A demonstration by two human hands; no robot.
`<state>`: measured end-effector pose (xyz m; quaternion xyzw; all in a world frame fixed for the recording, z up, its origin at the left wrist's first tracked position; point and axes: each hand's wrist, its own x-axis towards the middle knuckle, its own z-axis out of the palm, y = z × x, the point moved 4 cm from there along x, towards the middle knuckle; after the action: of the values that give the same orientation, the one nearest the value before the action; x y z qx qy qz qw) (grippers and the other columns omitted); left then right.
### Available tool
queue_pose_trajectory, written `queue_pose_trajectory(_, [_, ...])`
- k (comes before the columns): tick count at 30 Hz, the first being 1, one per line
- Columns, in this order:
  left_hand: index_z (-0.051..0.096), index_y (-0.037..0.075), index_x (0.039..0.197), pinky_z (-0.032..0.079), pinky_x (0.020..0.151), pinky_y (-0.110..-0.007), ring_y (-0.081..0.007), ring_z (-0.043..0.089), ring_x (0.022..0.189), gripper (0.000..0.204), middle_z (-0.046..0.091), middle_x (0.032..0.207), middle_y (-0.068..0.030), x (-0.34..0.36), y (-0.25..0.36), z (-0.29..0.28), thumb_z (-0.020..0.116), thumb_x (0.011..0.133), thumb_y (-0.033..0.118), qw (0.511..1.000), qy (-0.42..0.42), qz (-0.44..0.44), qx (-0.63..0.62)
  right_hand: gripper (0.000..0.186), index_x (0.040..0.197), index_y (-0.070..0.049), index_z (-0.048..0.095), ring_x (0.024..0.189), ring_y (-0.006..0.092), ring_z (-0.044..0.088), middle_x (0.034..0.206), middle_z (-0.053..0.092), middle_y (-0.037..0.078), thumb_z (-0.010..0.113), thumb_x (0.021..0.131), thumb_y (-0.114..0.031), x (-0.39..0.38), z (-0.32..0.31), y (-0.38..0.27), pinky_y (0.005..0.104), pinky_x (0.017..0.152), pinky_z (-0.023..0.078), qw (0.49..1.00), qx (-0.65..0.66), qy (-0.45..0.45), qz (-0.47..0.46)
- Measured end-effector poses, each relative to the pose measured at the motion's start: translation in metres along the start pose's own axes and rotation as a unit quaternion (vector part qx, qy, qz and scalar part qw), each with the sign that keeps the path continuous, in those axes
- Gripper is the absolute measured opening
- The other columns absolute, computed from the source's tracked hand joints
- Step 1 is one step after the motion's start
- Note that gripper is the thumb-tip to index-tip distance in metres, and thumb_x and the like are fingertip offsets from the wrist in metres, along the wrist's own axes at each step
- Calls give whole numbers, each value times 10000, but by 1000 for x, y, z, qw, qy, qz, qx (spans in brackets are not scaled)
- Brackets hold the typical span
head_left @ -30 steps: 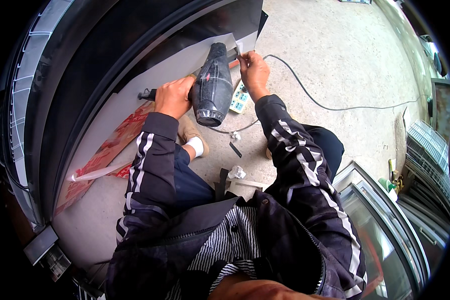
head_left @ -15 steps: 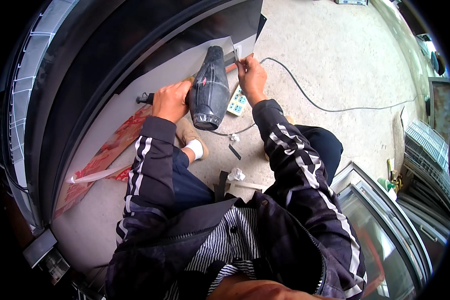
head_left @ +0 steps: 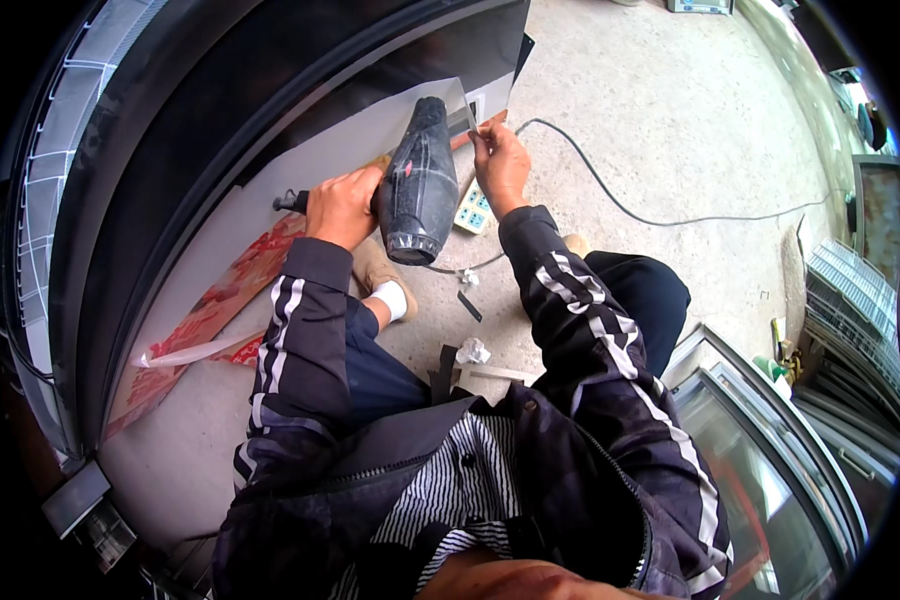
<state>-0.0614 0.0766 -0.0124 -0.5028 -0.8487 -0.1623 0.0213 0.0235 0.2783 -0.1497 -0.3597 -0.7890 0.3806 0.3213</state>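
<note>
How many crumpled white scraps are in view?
2: the larger scrap beside the longer flat black strip, the smaller scrap near the cream rectangular power strip. Others may be hidden.

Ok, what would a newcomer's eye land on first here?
The bulky black hair dryer, upper centre, gripped in the left hand. Just right of it, the right hand pinches a thin grey strip; below that hand, a pale power strip lies on the concrete floor.
</note>
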Motion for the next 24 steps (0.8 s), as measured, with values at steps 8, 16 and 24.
queue_pose_trajectory(8, [608,85,871,515,654,-415,-341,658,758,181,669,797,-130,0,-1,0,711,725,112,1000,-11,1,1,138,854,-102,660,723,298,661,784,661,104,724,816,-219,-4,0,6,388,636,506,1000,4,2,0])
queue_pose_trajectory(16, [626,85,890,518,648,-411,-341,661,757,176,669,783,-137,-4,-6,2,703,733,103,1000,-11,4,19,128,868,-99,659,718,296,666,794,664,105,711,829,-209,-9,-6,-2,385,638,512,1000,-6,-7,6])
queue_pose_trajectory(24, [638,83,901,524,647,-413,-338,666,753,182,674,780,-134,-4,-7,3,711,736,110,1000,-2,8,20,125,864,-108,656,700,292,663,783,661,105,714,826,-212,-13,-9,-1,379,629,508,1000,-19,-12,-3])
